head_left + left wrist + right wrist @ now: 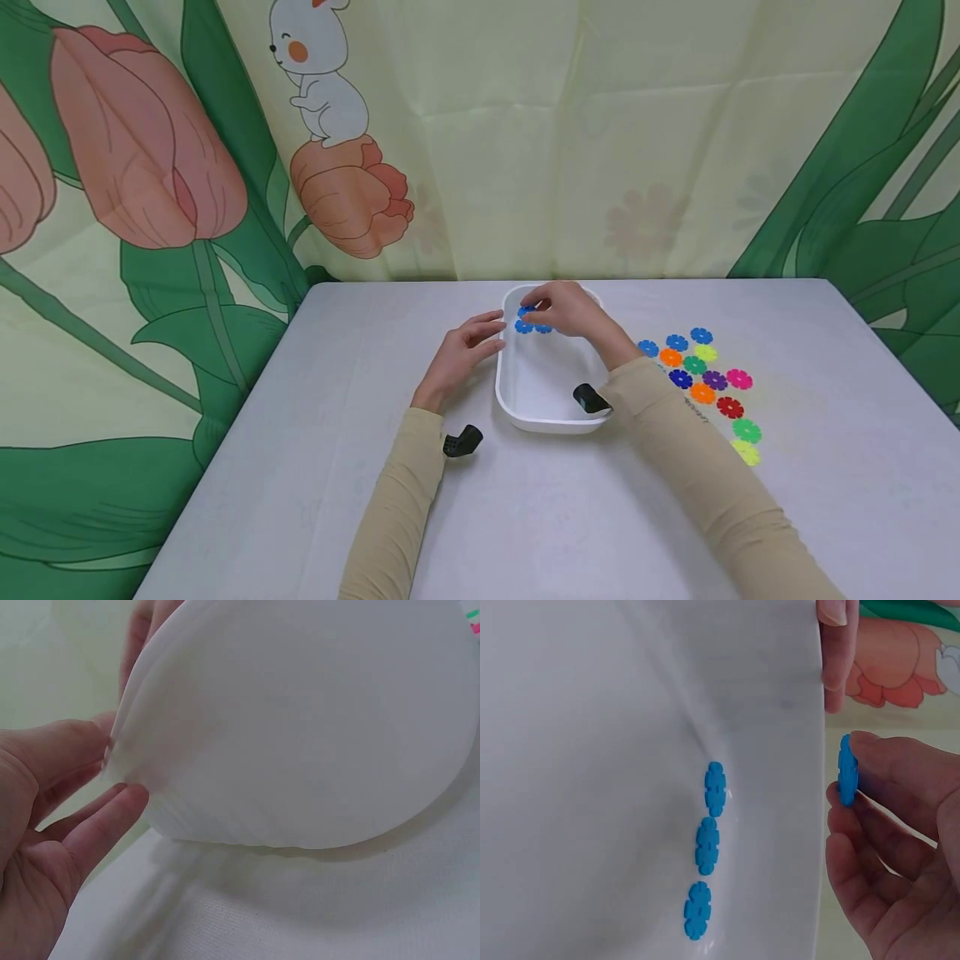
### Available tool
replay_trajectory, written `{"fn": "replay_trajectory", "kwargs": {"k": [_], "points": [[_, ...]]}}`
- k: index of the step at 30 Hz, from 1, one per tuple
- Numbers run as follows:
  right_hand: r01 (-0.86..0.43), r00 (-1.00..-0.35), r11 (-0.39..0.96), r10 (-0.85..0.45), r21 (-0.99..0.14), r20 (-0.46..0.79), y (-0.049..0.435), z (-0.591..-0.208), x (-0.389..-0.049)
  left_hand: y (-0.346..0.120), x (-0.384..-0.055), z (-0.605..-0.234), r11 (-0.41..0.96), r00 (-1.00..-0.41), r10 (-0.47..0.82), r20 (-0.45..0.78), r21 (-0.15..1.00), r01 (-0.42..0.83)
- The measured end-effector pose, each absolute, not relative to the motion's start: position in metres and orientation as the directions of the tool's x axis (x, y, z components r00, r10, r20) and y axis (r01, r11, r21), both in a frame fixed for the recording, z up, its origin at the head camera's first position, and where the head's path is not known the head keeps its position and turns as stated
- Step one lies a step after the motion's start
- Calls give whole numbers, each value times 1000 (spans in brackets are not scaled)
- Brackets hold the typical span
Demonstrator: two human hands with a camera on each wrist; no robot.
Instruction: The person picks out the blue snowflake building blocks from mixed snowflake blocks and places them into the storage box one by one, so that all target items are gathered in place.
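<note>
Pinched between the thumb and fingers of my right hand (567,308) is a blue notched plastic disc (847,771), flower-shaped and held edge-on in the right wrist view. That hand is over the far part of a white tray (551,425). Several such blue discs are in view; in the tray, three (707,846) lie in a row near one wall. At the tray's left side, my left hand (459,354) touches the rim and outer wall with extended, slightly bent fingers (124,806). Part of the tray's far end is hidden behind my right hand.
Right of the tray, loose notched discs (702,392) in blue, orange, green, purple, pink, red and yellow lie on the white table (262,500). Black wrist cameras (462,441) sit at both sleeves. A printed curtain (495,167) hangs behind the table.
</note>
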State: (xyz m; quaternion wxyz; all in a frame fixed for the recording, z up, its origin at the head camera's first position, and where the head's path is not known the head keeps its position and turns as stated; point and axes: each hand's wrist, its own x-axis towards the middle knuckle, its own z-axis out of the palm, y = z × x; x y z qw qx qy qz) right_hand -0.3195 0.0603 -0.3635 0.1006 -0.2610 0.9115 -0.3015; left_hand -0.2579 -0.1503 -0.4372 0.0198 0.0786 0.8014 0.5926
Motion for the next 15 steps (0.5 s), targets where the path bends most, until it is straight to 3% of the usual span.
{"fn": "replay_trajectory", "kwargs": {"k": [15], "points": [[-532,-760,648,-650,-545,-30,51,-380,-323,-150,-259,-439,254,-983,156,97,958,135]]}}
